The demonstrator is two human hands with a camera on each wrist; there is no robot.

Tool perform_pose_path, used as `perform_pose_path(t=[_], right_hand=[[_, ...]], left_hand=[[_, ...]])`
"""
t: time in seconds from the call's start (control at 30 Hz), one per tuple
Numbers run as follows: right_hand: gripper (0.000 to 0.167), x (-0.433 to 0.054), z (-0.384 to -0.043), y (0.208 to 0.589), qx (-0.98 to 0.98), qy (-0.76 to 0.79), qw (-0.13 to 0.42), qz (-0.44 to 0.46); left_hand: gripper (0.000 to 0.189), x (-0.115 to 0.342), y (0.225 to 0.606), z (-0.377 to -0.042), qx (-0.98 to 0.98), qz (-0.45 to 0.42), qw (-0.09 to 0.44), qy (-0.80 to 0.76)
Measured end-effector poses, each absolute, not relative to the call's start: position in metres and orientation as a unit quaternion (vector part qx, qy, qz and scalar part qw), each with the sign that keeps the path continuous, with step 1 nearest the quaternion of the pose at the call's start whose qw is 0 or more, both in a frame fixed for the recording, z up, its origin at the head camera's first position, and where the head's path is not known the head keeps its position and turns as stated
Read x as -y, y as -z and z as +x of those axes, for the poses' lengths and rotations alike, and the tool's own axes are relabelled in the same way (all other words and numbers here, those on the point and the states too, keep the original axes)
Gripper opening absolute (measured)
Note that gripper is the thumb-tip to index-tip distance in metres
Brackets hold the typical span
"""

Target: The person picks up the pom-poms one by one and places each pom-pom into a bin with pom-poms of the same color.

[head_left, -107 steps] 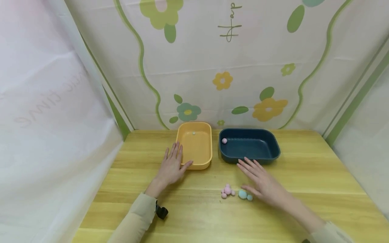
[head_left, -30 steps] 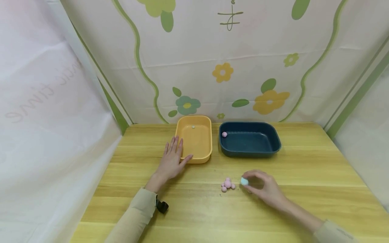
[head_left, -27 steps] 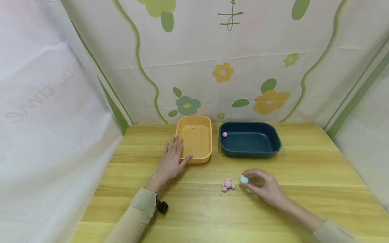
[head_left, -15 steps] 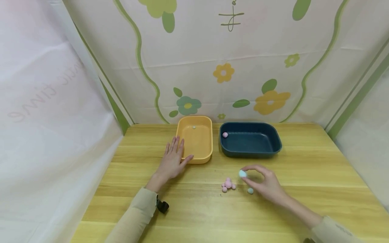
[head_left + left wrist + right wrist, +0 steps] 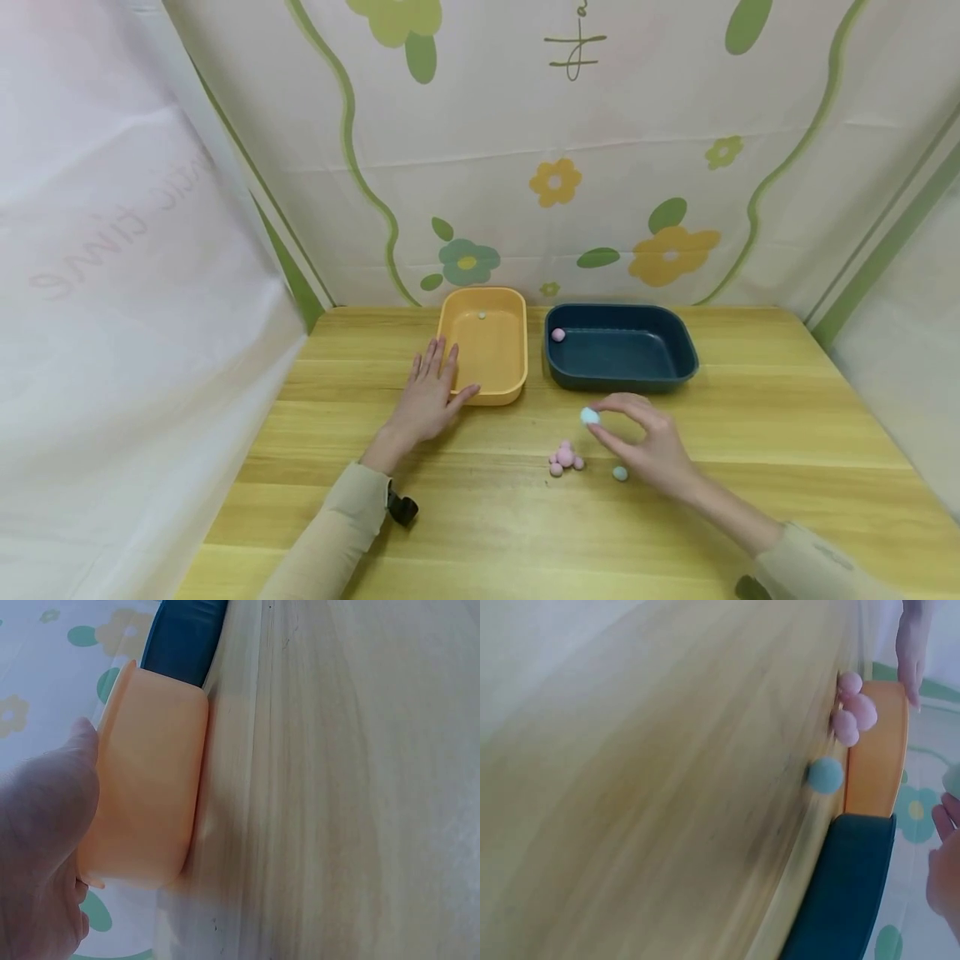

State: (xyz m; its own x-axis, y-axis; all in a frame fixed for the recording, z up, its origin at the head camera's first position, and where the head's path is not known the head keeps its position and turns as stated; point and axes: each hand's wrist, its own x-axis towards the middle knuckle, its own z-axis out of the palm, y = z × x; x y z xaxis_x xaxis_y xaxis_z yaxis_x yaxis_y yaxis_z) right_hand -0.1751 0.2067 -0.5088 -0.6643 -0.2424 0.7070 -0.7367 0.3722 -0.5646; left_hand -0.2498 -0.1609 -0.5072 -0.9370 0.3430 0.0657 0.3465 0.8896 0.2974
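Thumb and fingertips of my right hand (image 5: 652, 442) pinch a pale blue pom-pom (image 5: 589, 417) above the table, in front of the navy tray (image 5: 622, 357). A smaller blue pom-pom (image 5: 620, 473) lies below that hand; the right wrist view shows this blue pom-pom (image 5: 826, 775) too. To its left is a cluster of pink pom-poms (image 5: 566, 456). My left hand (image 5: 423, 408) rests with spread, straight fingers on the near left rim of the yellow tray (image 5: 491, 358). A tiny pale ball (image 5: 482, 316) sits inside the yellow tray, a pink pom-pom (image 5: 558, 334) inside the navy one.
Both trays stand side by side at the back of the wooden table (image 5: 480, 533), close to a flower-printed cloth (image 5: 480, 192). More white cloth (image 5: 150, 333) hangs along the left side.
My right hand was held flat beside the two blue pom-poms; it has since pinched the larger one and raised it leftward and away from the smaller. The left hand stays on the yellow tray.
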Motion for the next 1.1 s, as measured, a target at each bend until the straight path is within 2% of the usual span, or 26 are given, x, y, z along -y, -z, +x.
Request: perform_pose_path(t=[0.1,0.13,0.23,0.37,0.57,0.8,0.97,1.1], right_hand=[[0.021,-0.2,-0.179,0.508,0.758,-0.459,0.309,0.344],[0.02,-0.198,-0.18,0.507,0.75,-0.454,0.325,0.355],[0.036,-0.192,-0.185,0.506,0.731,-0.437,0.361,0.379],[0.036,-0.186,-0.19,0.503,0.714,-0.421,0.387,0.405],[0.034,-0.18,-0.195,0.5,0.71,-0.411,0.392,0.417],[0.032,-0.174,-0.206,0.502,0.738,-0.408,0.37,0.391],[0.02,-0.169,-0.218,0.503,0.747,-0.41,0.361,0.379],[0.032,-0.164,-0.228,0.503,0.754,-0.408,0.357,0.372]], left_hand=[[0.092,0.161,0.507,-0.25,0.972,-0.177,0.004,0.155],[0.092,0.161,0.507,-0.25,0.972,-0.177,0.003,0.155],[0.092,0.161,0.507,-0.25,0.972,-0.177,0.001,0.153],[0.091,0.162,0.507,-0.249,0.971,-0.179,0.0,0.158],[0.091,0.162,0.508,-0.249,0.97,-0.182,0.007,0.162],[0.091,0.161,0.51,-0.249,0.97,-0.182,0.014,0.159],[0.091,0.161,0.51,-0.249,0.97,-0.182,0.017,0.162],[0.091,0.161,0.51,-0.249,0.971,-0.18,0.016,0.159]])
